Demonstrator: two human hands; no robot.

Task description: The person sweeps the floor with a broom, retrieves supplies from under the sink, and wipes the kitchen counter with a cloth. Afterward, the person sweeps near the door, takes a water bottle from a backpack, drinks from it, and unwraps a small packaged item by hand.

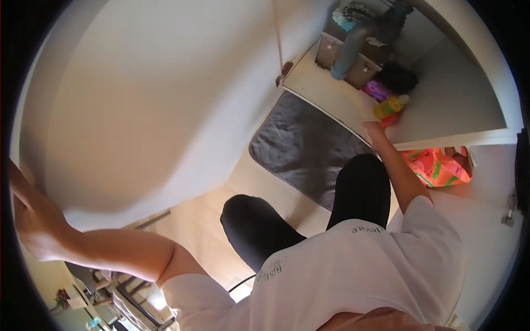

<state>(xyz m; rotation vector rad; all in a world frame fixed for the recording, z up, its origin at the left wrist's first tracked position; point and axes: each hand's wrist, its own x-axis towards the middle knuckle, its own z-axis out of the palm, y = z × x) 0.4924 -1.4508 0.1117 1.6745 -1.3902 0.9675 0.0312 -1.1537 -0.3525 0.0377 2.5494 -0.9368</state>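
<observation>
My right hand (374, 135) is at the front edge of a white cabinet shelf (331, 99), its fingers bent against that edge. Just behind it stand a bottle of yellow liquid (388, 107) and a small red item (390, 121). Far to the left, my left hand (38, 226) is raised beside the large white door (149, 110), near its outer edge. The fingers of that hand run into the dark rim of the view, so their grip is hidden.
Brown boxes with metal clasps (328, 52) and a purple item (379, 90) sit on the shelf. Below lies a dark grey mat (303, 138). An orange patterned bag (439, 167) is in the lower compartment. Furniture (132, 303) stands at lower left.
</observation>
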